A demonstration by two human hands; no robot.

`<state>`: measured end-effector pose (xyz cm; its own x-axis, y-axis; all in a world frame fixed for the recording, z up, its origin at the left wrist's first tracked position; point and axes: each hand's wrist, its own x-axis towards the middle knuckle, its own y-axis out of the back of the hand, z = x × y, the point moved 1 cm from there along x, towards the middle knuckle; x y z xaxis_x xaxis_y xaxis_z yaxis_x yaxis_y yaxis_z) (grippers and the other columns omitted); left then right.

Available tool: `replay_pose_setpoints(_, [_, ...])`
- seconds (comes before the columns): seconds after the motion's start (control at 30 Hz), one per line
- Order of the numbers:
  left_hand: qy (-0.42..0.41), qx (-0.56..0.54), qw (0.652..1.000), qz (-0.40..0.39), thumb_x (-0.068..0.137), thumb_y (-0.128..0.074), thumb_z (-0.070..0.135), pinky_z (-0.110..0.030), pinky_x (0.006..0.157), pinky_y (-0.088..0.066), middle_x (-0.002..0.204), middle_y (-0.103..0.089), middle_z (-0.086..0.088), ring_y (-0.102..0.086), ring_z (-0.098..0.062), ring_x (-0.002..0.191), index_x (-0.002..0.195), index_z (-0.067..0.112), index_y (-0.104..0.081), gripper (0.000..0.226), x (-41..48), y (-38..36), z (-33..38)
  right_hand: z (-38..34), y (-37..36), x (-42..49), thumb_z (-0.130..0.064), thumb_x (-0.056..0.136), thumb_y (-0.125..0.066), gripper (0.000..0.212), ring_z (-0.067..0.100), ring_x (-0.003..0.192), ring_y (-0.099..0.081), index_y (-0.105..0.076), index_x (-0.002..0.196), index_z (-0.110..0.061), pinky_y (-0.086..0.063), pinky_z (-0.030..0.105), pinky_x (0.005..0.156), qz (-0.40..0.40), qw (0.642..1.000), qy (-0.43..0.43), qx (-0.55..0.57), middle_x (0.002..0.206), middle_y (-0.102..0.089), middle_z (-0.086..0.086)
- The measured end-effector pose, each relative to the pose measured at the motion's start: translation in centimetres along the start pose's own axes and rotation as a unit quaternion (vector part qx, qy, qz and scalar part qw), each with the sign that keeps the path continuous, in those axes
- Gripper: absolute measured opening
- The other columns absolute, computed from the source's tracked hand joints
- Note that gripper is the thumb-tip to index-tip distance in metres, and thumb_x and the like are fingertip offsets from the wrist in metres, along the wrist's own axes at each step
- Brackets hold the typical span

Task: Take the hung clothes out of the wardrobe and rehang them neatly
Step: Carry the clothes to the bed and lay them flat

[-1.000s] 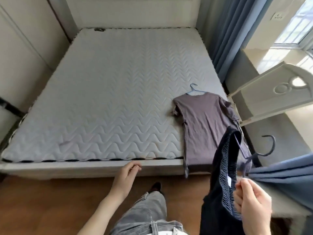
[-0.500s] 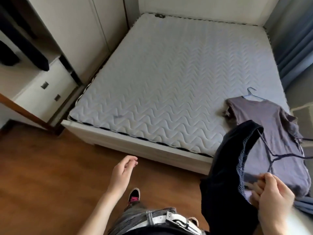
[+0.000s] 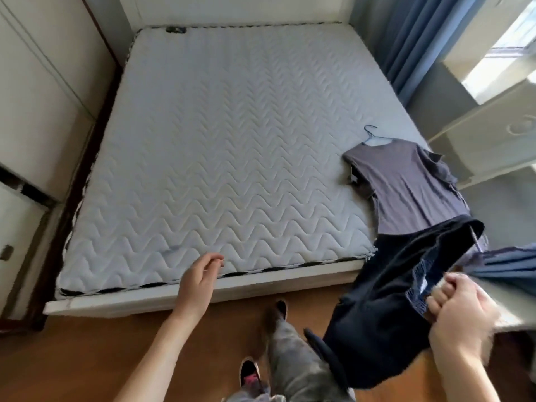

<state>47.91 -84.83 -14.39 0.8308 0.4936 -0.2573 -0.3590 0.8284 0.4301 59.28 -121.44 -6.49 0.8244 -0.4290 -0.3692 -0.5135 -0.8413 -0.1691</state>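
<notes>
Our right hand (image 3: 461, 311) grips the dark navy garment (image 3: 385, 309) by its edge at near right, above the floor. Our left hand (image 3: 198, 281) hangs loose and empty over the bed's (image 3: 220, 146) near edge. A purple shirt (image 3: 406, 184) on a hanger (image 3: 372, 136) lies on the bed's right side.

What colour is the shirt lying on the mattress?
The shirt is plain greyish-purple; clearest in the head view.
</notes>
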Motion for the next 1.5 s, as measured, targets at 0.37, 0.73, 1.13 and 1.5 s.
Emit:
replay_pose_setpoints(0.37, [-0.086, 0.129, 0.986, -0.056, 0.097, -0.048, 0.025, -0.025, 0.083, -0.049, 0.104, -0.068, 0.0, -0.063, -0.017, 0.096, 0.108, 0.014, -0.066, 0.024, 23.9, -7.5, 3.6, 5.6, -20.6, 10.6, -0.003, 0.092, -0.038, 0.027, 0.005, 0.04, -0.022, -0.04, 0.068, -0.015, -0.015, 0.021, 0.039, 0.103, 0.992, 0.003, 0.074, 0.045, -0.03, -0.013])
replay_pose_setpoints(0.73, [-0.135, 0.291, 0.946, -0.043, 0.085, -0.035, 0.032, -0.039, 0.107, -0.037, 0.135, -0.057, -0.018, -0.052, -0.035, 0.125, 0.13, 0.002, -0.058, 0.059, 52.9, -18.8, -10.7, 24.2, -36.9, 29.7, -0.003, 0.094, -0.034, 0.026, 0.006, 0.039, -0.026, -0.046, 0.072, -0.01, -0.021, 0.02, 0.038, 0.154, 0.985, -0.035, 0.076, 0.043, -0.034, -0.01])
replay_pose_setpoints(1.13, [-0.249, 0.414, 0.873, 0.073, 0.087, -0.047, 0.027, -0.044, 0.107, -0.033, 0.138, -0.057, -0.005, -0.05, -0.032, 0.124, 0.137, 0.02, -0.054, 0.052, 66.1, -21.7, -22.5, 40.7, -47.3, 43.6, -0.027, 0.085, -0.034, 0.027, 0.024, 0.065, -0.045, -0.051, 0.067, -0.016, -0.038, 0.04, 0.063, 0.143, 0.982, 0.011, -0.12, 0.068, -0.05, 0.007])
replay_pose_setpoints(1.5, [-0.236, 0.419, 0.873, 0.081, 0.088, -0.047, 0.029, -0.049, 0.109, -0.033, 0.138, -0.058, -0.007, -0.051, -0.033, 0.127, 0.136, 0.016, -0.056, 0.051, 66.2, -21.7, -22.5, 41.5, -57.6, 49.3, -0.018, 0.1, -0.033, 0.035, 0.029, 0.061, -0.046, -0.043, 0.067, -0.013, -0.051, 0.053, 0.063, 0.097, 0.973, 0.03, -0.208, 0.067, -0.048, 0.009])
